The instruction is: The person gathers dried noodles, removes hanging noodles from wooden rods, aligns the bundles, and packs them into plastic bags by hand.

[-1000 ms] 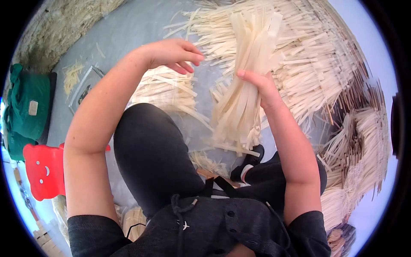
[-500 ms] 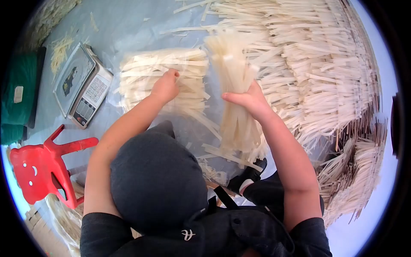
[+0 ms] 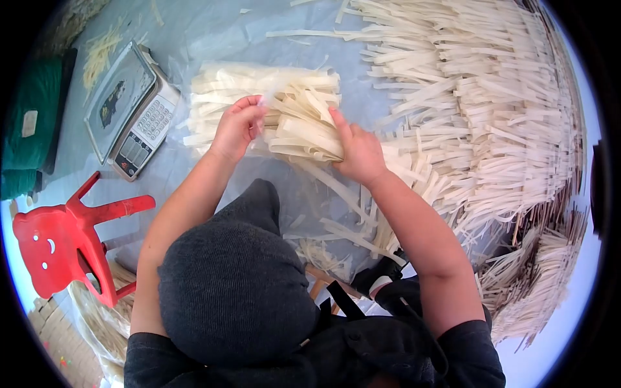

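Observation:
A bundle of pale, flat dried strips, noodle-like in look, lies across the mouth of a clear plastic bag. More of the same strips lie flat inside the bag. At the bag's edge, my left hand is closed in a pinch on the thin film. My right hand grips the right end of the bundle, with one finger stretched along its end. The underside of the bundle and the thumb's full contact are hidden.
A digital scale stands on the left of the grey sheet. A red stool sits lower left, near green packs. A large heap of strips covers the right side.
My right hand has brought the bundle left and down, from upright beside the bag to across its mouth. My left hand now pinches the bag's edge.

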`<state>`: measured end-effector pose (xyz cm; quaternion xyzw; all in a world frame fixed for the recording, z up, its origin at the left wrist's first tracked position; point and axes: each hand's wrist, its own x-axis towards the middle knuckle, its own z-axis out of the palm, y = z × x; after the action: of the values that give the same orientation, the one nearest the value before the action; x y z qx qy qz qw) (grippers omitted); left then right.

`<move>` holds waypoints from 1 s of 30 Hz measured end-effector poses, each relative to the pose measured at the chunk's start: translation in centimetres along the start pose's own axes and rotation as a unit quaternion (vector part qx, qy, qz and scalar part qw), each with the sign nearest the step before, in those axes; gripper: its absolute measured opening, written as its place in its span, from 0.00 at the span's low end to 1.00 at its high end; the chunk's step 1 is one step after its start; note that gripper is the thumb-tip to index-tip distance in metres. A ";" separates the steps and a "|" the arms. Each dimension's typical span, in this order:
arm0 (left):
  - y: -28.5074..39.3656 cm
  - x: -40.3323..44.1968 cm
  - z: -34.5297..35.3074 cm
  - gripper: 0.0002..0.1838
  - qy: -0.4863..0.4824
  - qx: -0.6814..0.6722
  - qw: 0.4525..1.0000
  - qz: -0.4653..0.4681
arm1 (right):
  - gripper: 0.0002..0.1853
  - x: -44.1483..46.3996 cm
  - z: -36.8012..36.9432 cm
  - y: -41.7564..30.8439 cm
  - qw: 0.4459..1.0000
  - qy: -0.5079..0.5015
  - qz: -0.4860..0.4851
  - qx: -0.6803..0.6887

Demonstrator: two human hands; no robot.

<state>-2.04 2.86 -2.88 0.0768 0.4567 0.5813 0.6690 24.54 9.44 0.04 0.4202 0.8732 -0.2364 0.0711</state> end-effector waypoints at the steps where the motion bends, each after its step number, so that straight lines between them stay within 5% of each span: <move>1: 0.4 -0.7 0.9 0.10 0.020 0.100 0.995 0.019 | 0.58 0.1 0.1 -0.2 1.000 -0.005 0.001 -0.018; 5: 0.8 -2.3 3.3 0.15 0.048 0.251 0.965 0.054 | 0.56 0.2 0.3 -0.5 0.999 -0.001 -0.005 -0.054; 11: 0.7 -1.8 2.4 0.21 0.018 0.239 0.971 0.009 | 0.55 0.2 0.0 0.2 0.984 0.045 -0.115 -0.132; 18: 0.9 -3.8 3.2 0.28 -0.027 0.301 0.951 0.064 | 0.54 3.3 -1.1 1.1 0.979 0.021 -0.113 -0.167; 23: -0.4 -4.7 3.4 0.33 -0.040 0.504 0.851 0.141 | 0.55 4.5 -1.0 2.7 0.980 0.018 -0.102 -0.169; 30: -1.3 -3.9 4.5 0.33 0.007 0.484 0.855 0.188 | 0.53 4.3 1.5 2.0 0.969 0.093 -0.081 -0.212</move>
<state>2.41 1.08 0.93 0.4713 0.6619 0.4020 0.4221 23.18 12.82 -3.37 0.3432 0.9374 -0.0108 0.0581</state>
